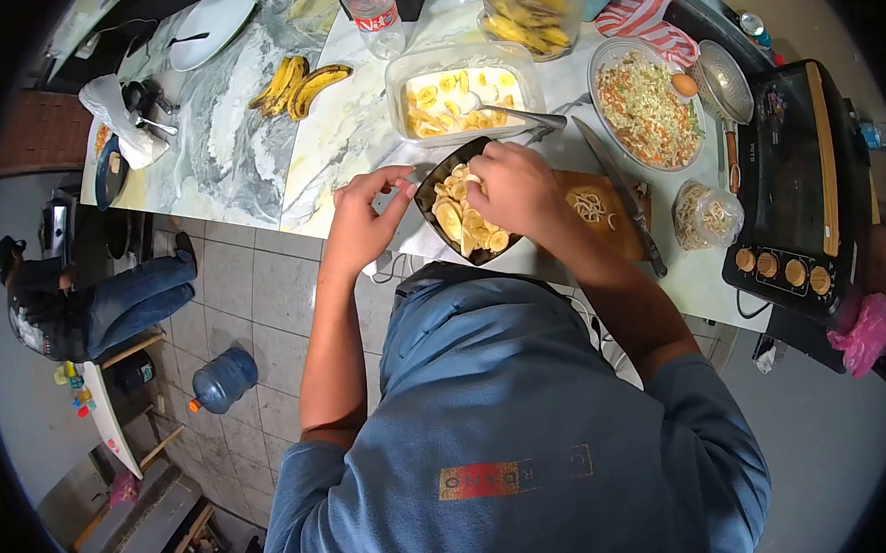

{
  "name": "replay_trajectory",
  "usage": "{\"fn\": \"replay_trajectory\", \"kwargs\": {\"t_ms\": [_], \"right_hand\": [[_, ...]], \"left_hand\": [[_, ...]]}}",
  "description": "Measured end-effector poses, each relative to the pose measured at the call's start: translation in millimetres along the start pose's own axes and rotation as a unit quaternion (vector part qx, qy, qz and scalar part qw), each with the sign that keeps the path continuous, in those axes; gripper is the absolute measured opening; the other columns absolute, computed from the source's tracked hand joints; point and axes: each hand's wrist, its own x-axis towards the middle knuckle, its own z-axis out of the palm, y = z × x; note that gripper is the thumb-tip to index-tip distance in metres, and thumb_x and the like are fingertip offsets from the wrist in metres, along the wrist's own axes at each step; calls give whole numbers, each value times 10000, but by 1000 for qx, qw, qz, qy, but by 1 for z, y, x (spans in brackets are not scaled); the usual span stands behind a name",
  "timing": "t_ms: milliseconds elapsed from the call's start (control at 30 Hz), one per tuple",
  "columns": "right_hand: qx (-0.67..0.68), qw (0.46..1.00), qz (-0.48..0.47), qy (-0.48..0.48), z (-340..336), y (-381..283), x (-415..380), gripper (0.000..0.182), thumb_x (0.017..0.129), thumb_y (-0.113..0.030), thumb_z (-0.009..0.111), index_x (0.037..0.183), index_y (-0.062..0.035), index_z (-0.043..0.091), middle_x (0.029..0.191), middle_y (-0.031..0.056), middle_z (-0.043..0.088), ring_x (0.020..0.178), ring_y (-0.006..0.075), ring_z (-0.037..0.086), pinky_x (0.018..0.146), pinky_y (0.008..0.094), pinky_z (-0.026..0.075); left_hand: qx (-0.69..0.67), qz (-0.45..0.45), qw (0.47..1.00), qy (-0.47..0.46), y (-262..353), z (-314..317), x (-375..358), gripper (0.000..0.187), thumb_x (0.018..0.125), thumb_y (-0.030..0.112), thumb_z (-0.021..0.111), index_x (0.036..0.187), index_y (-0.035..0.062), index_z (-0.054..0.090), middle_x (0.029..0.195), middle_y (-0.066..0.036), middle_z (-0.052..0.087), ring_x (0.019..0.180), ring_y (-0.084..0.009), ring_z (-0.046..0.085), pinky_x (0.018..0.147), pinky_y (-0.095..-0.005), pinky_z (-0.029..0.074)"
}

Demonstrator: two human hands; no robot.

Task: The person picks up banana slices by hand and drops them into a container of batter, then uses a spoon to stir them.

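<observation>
A dark square bowl (481,255) full of banana slices (450,216) sits at the counter's near edge. My right hand (517,188) reaches over it from the right, its fingers closed on a banana slice (474,179) above the others. At the bowl's left corner is my left hand (363,216), thumb and fingers apart, fingertips right by the rim. Just behind the bowl stands a clear plastic container (393,91) with banana slices in a white cream, a spoon (525,115) resting in it. To the right, a cutting board (611,236) holds small pale rings beneath a large knife (621,189).
A bowl of shredded vegetables (645,111) with an egg (684,85) stands back right, near a strainer (723,82), a bagged food (707,216) and a toaster oven (789,178). Bananas (298,86) lie back left. Another person (94,300) is at far left, near a water jug (225,379).
</observation>
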Motion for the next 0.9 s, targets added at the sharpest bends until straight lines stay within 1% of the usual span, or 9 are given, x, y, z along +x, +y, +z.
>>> {"fn": "replay_trajectory", "kwargs": {"t_ms": [167,233,300,367,567,633,733,800,900], "right_hand": [[27,998,56,0,-39,8,24,143,800,-193,654,793,-53,625,761,117,592,744,321,615,686,425,498],[12,992,114,55,-49,11,36,165,800,-213,642,754,-55,633,767,130,633,751,317,635,670,438,514],[10,991,107,77,-49,22,46,156,806,-212,666,819,-57,665,804,107,660,777,309,648,696,424,526],[-5,980,61,188,-42,32,54,175,800,-200,696,909,-63,690,827,90,684,792,309,661,710,414,536],[74,981,107,145,-45,29,41,212,813,-195,701,990,-77,692,881,85,700,810,308,669,731,409,537],[95,981,116,124,-47,28,32,216,819,-191,695,1005,-81,689,875,85,700,807,311,669,731,411,536],[103,984,130,68,-50,25,18,221,822,-175,685,1026,-91,683,864,87,697,806,318,666,727,415,533],[166,984,65,9,-43,25,8,239,803,-111,716,1031,-47,679,880,103,700,724,234,671,646,357,530],[105,994,-5,14,-22,19,-7,218,786,-110,717,988,-41,674,893,114,688,763,276,662,662,365,527]], "left_hand": [[-1,-3,1000,2,0,-1,-2,251,886,128,702,1110,16,696,949,-73,702,863,-156,597,805,-291,479],[-10,-5,1000,2,-2,1,-2,251,883,122,703,1109,13,694,942,-76,703,870,-157,596,816,-293,478],[-12,-8,1000,1,-3,1,-3,250,883,121,704,1108,12,694,945,-78,705,872,-157,596,817,-292,478],[-15,-12,1000,-1,-4,1,-3,249,882,120,704,1106,11,694,948,-80,706,875,-158,595,819,-291,479],[-13,-11,1000,0,-9,-1,1,237,885,122,701,1091,5,696,983,-88,712,866,-157,599,819,-289,482],[9,38,999,25,-14,2,5,241,855,138,705,1081,56,714,904,-100,719,800,-173,653,563,-288,477],[5,43,999,22,-11,5,8,244,854,141,708,1083,56,713,905,-98,719,803,-174,651,573,-292,478],[3,47,999,21,-9,8,11,245,853,141,708,1083,56,712,902,-99,719,804,-175,651,573,-291,477],[4,51,999,15,-3,11,15,243,852,138,709,1081,55,711,895,-101,718,804,-180,652,574,-290,476]]}}
